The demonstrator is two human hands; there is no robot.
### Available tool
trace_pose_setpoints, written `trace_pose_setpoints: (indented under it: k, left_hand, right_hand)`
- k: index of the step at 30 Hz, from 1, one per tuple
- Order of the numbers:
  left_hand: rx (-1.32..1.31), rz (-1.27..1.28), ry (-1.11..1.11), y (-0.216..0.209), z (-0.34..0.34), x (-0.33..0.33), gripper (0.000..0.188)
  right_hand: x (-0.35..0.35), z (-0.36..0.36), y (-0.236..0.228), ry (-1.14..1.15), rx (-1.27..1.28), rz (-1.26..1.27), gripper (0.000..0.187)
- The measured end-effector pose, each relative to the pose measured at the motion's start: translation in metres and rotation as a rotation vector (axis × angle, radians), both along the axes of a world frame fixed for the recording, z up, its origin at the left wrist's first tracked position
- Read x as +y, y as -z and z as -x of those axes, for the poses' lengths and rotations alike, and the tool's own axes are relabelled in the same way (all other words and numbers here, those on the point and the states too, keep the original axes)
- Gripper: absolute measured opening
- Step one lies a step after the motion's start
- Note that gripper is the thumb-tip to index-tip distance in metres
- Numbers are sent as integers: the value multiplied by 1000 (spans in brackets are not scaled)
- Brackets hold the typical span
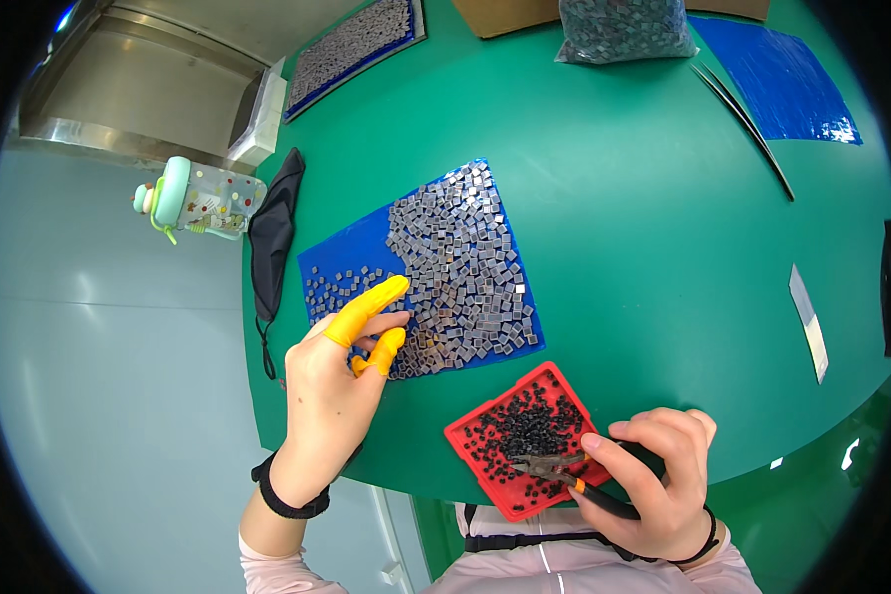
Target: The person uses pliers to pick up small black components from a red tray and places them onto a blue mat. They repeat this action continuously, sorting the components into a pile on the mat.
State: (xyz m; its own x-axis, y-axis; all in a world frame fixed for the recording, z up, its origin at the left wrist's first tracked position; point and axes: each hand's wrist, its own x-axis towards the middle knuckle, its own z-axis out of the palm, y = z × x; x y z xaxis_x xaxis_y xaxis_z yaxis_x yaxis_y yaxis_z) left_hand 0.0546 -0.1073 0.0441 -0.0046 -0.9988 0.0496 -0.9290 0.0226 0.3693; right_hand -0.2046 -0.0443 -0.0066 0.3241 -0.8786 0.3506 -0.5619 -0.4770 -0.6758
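Observation:
My left hand (337,371) wears yellow finger covers on the forefinger and thumb. It hovers over or touches the blue sheet (351,243), forefinger stretched out and thumb apart, with nothing visible between them. Many small grey square pieces (455,247) cover most of that sheet; a thinner scatter lies on its left part. In my right hand (663,485) is a pair of cutting pliers (599,495) with dark handles marked in orange. Their jaws are over a red tray (462,445) holding a heap of tiny black parts (535,421).
A black face mask (272,238) and a clear bottle with a mint lid (208,198) are at the left. Farther back are a filled sheet (351,54) and a bag of pieces (624,30). Tweezers (752,129), another blue sheet (782,79) and a pale strip (808,322) lie right.

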Motion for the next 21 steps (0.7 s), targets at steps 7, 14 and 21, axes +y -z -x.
trace_pose_setpoints:
  k: [7,14,21]
  left_hand:
    - [7,19,27,0,-2,1,40]
    - [19,18,-64,-1,-5,3,44]
    - [10,15,-53,1,-6,6,42]
  right_hand:
    - [0,0,1,-3,-4,5,54]
    - [-1,0,1,-5,-11,3,55]
    - [0,-1,1,-2,0,8,55]
